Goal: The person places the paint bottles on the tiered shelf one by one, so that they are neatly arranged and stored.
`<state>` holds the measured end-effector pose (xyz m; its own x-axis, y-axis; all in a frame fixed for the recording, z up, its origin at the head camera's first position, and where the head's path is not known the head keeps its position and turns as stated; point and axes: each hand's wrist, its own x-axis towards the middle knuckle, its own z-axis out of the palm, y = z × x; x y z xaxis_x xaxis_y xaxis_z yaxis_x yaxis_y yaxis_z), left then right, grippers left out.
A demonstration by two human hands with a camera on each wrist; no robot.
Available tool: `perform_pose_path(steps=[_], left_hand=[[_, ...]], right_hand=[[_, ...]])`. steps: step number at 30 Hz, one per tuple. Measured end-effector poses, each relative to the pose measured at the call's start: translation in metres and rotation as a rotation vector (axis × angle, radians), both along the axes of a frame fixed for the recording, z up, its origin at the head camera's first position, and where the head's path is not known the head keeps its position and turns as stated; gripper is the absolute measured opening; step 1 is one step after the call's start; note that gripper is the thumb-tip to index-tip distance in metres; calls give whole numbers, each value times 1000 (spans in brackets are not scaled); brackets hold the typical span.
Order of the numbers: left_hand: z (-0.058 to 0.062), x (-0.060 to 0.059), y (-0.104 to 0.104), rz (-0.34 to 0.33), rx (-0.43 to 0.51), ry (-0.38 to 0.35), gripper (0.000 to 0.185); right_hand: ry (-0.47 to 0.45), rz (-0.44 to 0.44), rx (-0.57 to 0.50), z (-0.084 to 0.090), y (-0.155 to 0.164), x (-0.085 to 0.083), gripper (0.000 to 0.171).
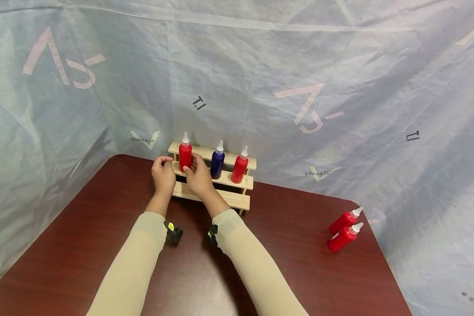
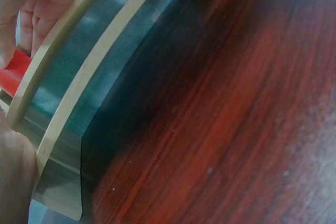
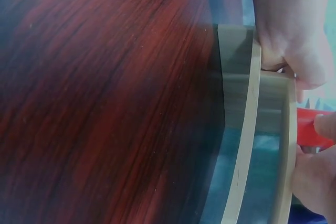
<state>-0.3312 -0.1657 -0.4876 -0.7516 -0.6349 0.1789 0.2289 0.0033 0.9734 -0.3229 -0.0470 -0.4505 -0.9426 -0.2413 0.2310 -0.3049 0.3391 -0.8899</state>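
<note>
Head camera view: a red squeeze bottle (image 1: 185, 156) with a white nozzle stands upright at the left end of a three-step wooden rack (image 1: 237, 199), just left of the frame's centre, on what appears to be the rack's middle step. Both hands meet at it. The right hand (image 1: 199, 176) has its fingers curled around the bottle's lower right side, grasping it. The left hand (image 1: 163, 174) sits at the bottle's left, fingertips bent toward it and touching or nearly touching; whether it truly grips cannot be told from this view. Both forearms wear beige sleeves with small black wrist cameras.

Further right on the same step stand a blue bottle (image 1: 217, 163) and a second red bottle (image 1: 239, 167), both upright and apart from each other.

The rack rests at the back edge of a dark reddish wooden table (image 1: 102, 228), against a pale blue fabric backdrop (image 1: 339, 66).

At the frame's lower right, two more red bottles (image 1: 344, 230) lie on their sides, side by side and touching, well apart from the rack.

Wrist views show rack slats, tabletop, fingers and a sliver of red.
</note>
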Motion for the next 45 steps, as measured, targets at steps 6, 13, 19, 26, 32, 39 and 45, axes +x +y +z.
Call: perform_pose_path(steps=[6, 13, 19, 26, 32, 39, 45], left_hand=[[-1, 0, 0, 0, 20, 8, 20], [-1, 3, 0, 19, -3, 5, 20], [-1, 4, -1, 9, 18, -2, 20], [0, 5, 0, 10, 29, 9, 19], [0, 4, 1, 9, 45, 9, 19], [2, 3, 3, -2, 44, 5, 18], [6, 4, 3, -23, 52, 8, 19]], right_hand=[[0, 9, 2, 1, 0, 2, 53], [19, 36, 41, 0, 4, 11, 59], [-10, 50, 86, 1, 13, 23, 66], [18, 85, 149, 2, 25, 35, 67], [23, 113, 185, 4, 34, 44, 65], [43, 88, 221, 9, 44, 50, 59], [20, 105, 267, 17, 54, 56, 57]])
